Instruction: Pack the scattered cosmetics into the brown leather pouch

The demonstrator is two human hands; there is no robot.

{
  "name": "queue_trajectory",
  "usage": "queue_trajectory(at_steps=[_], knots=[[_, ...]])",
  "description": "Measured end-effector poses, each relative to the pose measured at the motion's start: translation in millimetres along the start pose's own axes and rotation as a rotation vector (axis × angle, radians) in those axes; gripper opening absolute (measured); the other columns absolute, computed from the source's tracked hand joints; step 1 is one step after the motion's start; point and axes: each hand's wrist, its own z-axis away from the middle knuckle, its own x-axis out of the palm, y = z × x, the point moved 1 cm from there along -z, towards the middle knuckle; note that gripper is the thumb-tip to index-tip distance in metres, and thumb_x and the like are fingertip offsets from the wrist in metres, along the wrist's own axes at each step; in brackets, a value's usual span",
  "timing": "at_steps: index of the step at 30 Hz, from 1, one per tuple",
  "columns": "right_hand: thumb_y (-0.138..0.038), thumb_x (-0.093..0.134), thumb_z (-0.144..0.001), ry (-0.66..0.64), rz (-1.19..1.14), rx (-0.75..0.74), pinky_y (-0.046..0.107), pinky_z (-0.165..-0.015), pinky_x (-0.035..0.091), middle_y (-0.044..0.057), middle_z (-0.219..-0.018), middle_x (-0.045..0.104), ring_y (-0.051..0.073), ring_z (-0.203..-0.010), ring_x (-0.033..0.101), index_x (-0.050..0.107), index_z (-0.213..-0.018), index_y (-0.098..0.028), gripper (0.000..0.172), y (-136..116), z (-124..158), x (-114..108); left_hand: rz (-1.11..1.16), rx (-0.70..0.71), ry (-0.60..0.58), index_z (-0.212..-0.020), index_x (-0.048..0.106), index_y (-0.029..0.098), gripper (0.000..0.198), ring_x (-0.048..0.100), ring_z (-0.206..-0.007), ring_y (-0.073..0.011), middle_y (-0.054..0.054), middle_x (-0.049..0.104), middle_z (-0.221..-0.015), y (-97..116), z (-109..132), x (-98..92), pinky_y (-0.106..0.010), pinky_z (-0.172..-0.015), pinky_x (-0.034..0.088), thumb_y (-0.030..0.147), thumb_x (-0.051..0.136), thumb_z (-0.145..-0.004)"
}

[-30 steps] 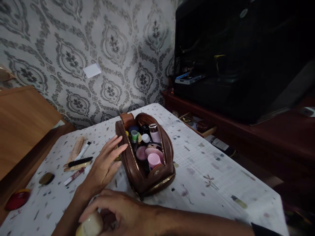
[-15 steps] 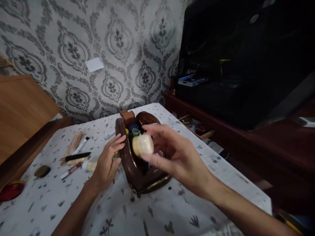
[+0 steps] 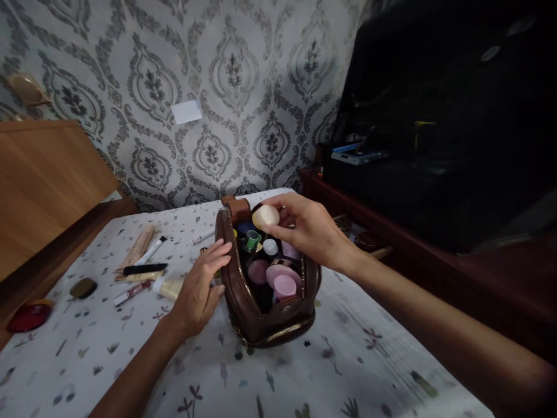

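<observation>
Cream jar [image 3: 266, 215] has moved toward the brown bag [image 3: 263, 326]'s far end, pinched by right hand [image 3: 317, 232]; crowded containers [image 3: 278, 273] could tip it. Left hand [image 3: 199, 293], unclenched, touches bag's side.

Right hand [image 3: 311, 227] masks the far right rim of the bag [image 3: 261, 325] and covers the right side of the jar [image 3: 266, 215], whose label cannot be read. Left hand [image 3: 201, 290] hides some of the bag's left side, plus the right end of a tube [image 3: 169, 288]. Bag floor lost in shadow; pink pot [image 3: 285, 285] half hidden by the front rim. Both forearms cut off by the frame. Dark screen [image 3: 435, 98] cropped at right, detail murky.
</observation>
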Motion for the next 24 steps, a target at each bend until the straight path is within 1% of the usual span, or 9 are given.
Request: queue_trajectory(at_steps=[4, 7, 9, 12, 15, 18, 20, 22, 24], knots=[[-0.023, 0.072, -0.081, -0.165, 0.040, 0.023, 0.023, -0.070, 0.044, 0.002, -0.091, 0.069, 0.013, -0.074, 0.059, 0.071, -0.107, -0.015, 0.027, 3.4, -24.9, 7.1, -0.006, -0.004, 0.009, -0.144, 0.040, 0.021, 0.040, 0.033, -0.151, -0.0273, -0.018, 0.050, -0.150, -2.2, 2.2, 1.7, -0.055, -0.117, 0.039, 0.036, 0.035, -0.108], [-0.021, 0.073, -0.081, -0.279, 0.141, 0.035, 0.021, -0.067, 0.039, -0.001, -0.086, 0.068, 0.011, -0.072, 0.057, 0.072, -0.110, -0.014, 0.031, 4.0, -44.6, 14.3, -0.006, -0.011, 0.018, -0.144, 0.040, 0.022, 0.040, 0.034, -0.151, -0.0265, -0.018, 0.051, -0.150, -2.6, 3.4, 3.3, -0.054, -0.117, 0.039, 0.038, 0.035, -0.107], [-0.021, 0.074, -0.081, -0.356, 0.222, 0.042, 0.021, -0.066, 0.038, 0.000, -0.088, 0.069, 0.012, -0.075, 0.058, 0.072, -0.112, -0.013, 0.032, 5.2, -57.8, 20.0, 0.000, -0.017, 0.026, -0.144, 0.040, 0.022, 0.040, 0.034, -0.151, -0.0260, -0.018, 0.051, -0.150, -3.0, 4.1, 4.5, -0.053, -0.117, 0.038, 0.037, 0.036, -0.107], [-0.021, 0.074, -0.081, -0.509, 0.357, 0.060, 0.019, -0.068, 0.039, 0.002, -0.097, 0.072, 0.013, -0.084, 0.062, 0.072, -0.115, -0.013, 0.035, 9.3, -75.8, 31.4, 0.019, -0.020, 0.029, -0.144, 0.041, 0.022, 0.039, 0.033, -0.152, -0.0253, -0.017, 0.050, -0.151, -4.0, 5.1, 5.8, -0.053, -0.119, 0.036, 0.035, 0.037, -0.107], [-0.018, 0.072, -0.080, -0.624, 0.452, 0.077, 0.020, -0.065, 0.040, 0.004, -0.098, 0.074, 0.015, -0.083, 0.063, 0.073, -0.115, -0.011, 0.036, 13.9, -89.9, 45.9, 0.034, -0.024, 0.029, -0.144, 0.041, 0.022, 0.039, 0.032, -0.152, -0.0246, -0.016, 0.049, -0.152, -4.8, 5.9, 6.4, -0.051, -0.120, 0.034, 0.035, 0.037, -0.107], [-0.013, 0.071, -0.077, -0.708, 0.473, 0.086, 0.021, -0.061, 0.041, 0.007, -0.090, 0.076, 0.015, -0.074, 0.065, 0.077, -0.107, -0.008, 0.030, 17.5, -100.3, 61.5, 0.032, -0.028, 0.036, -0.144, 0.041, 0.023, 0.039, 0.032, -0.152, -0.0241, -0.015, 0.050, -0.151, -5.1, 6.6, 6.8, -0.051, -0.120, 0.034, 0.036, 0.037, -0.107], [-0.011, 0.073, -0.076, -0.752, 0.475, 0.089, 0.022, -0.061, 0.043, 0.008, -0.087, 0.076, 0.016, -0.072, 0.066, 0.078, -0.102, -0.006, 0.027, 20.1, -105.7, 70.6, 0.026, -0.033, 0.038, -0.144, 0.041, 0.024, 0.040, 0.033, -0.152, -0.0246, -0.015, 0.051, -0.151, -5.5, 7.3, 7.1, -0.053, -0.120, 0.034, 0.037, 0.037, -0.107], [-0.009, 0.077, -0.072, -0.755, 0.471, 0.091, 0.022, -0.063, 0.045, 0.010, -0.085, 0.077, 0.019, -0.075, 0.068, 0.078, -0.097, -0.005, 0.025, 23.8, -109.6, 78.0, 0.023, -0.044, 0.035, -0.144, 0.041, 0.025, 0.039, 0.033, -0.152, -0.0256, -0.014, 0.051, -0.152, -6.1, 8.4, 7.6, -0.055, -0.119, 0.035, 0.037, 0.038, -0.107], [-0.005, 0.081, -0.067, -0.710, 0.457, 0.096, 0.023, -0.066, 0.047, 0.012, -0.085, 0.076, 0.022, -0.081, 0.070, 0.077, -0.090, -0.003, 0.023, 29.0, -111.2, 84.3, 0.032, -0.057, 0.030, -0.144, 0.041, 0.026, 0.039, 0.033, -0.152, -0.0264, -0.014, 0.050, -0.152, -6.7, 9.9, 8.2, -0.056, -0.119, 0.035, 0.036, 0.040, -0.106]])
